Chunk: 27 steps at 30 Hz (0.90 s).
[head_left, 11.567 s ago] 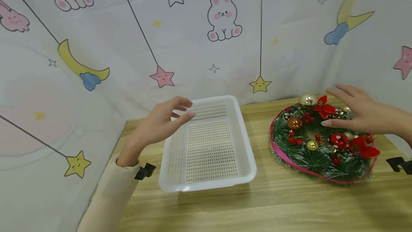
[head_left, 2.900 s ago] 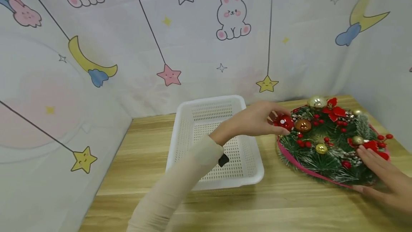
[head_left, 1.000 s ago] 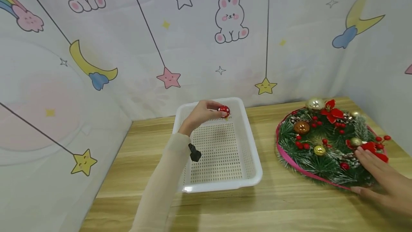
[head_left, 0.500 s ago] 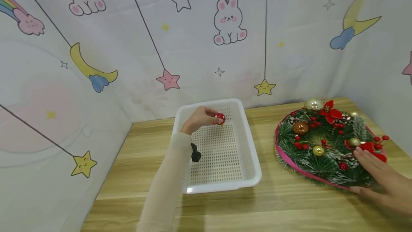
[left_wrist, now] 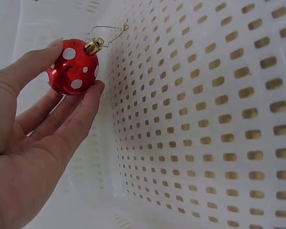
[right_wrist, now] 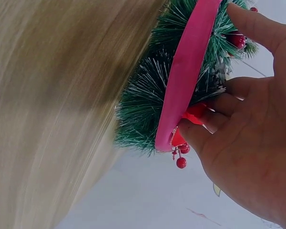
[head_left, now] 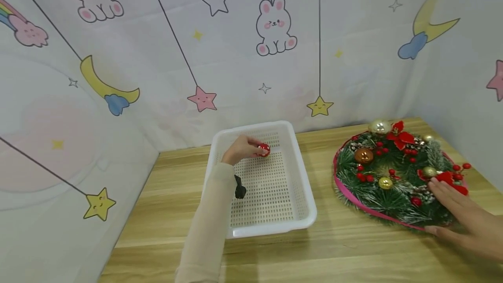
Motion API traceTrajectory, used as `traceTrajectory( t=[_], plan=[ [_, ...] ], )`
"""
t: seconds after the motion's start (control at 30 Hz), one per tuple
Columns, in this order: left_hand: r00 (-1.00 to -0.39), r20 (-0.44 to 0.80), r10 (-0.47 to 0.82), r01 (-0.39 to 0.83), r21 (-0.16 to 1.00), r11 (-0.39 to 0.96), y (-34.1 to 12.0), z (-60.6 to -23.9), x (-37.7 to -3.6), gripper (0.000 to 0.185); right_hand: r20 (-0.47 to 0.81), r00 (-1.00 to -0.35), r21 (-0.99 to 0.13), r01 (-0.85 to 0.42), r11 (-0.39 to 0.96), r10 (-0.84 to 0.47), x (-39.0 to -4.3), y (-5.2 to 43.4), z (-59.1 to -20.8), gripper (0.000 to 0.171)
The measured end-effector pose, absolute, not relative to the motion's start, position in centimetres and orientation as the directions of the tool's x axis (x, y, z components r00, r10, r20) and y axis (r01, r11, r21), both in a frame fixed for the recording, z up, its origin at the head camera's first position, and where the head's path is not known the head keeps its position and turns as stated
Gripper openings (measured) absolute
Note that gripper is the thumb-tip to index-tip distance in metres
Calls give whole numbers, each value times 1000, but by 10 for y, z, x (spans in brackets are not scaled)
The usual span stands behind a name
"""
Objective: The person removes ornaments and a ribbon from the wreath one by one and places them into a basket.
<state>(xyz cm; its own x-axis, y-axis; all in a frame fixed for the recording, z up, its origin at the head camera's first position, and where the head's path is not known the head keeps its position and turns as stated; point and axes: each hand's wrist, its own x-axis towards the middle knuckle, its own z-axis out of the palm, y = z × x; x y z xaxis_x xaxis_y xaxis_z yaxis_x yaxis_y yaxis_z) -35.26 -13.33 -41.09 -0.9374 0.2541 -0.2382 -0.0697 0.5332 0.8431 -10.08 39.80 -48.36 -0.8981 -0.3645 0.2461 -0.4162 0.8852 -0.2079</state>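
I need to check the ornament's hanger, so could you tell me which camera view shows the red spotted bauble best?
The left wrist view: the red spotted bauble fills the frame, gold cap and loop clear, pinched by the left hand. The head view shows it tiny; the right wrist view misses it.

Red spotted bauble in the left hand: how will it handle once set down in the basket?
Probably rolls: the red bauble is round and glossy, and the basket floor looks flat. Likely light, since fingertips alone pinch it. The shiny shell may be slippery and fragile.

Basket (head_left: 298, 213) left on table (head_left: 353, 248), wreath (head_left: 377, 195) right, wall behind
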Motion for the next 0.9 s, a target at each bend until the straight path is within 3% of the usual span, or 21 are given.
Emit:
traceTrajectory(
  t=[0.33, 0.9],
  plan=[
    [-955, -238, 179, -77, 777, 625, -133, -415, -353, 44, 268, -891, -221, -427, 877, -367, -101, 398, -483, 127],
    [-946, -259, 195, -72, 755, 651, -131, -417, -352, 52, 270, -895, -249, -421, 872, -355, -100, 395, -482, 128]
  ],
)
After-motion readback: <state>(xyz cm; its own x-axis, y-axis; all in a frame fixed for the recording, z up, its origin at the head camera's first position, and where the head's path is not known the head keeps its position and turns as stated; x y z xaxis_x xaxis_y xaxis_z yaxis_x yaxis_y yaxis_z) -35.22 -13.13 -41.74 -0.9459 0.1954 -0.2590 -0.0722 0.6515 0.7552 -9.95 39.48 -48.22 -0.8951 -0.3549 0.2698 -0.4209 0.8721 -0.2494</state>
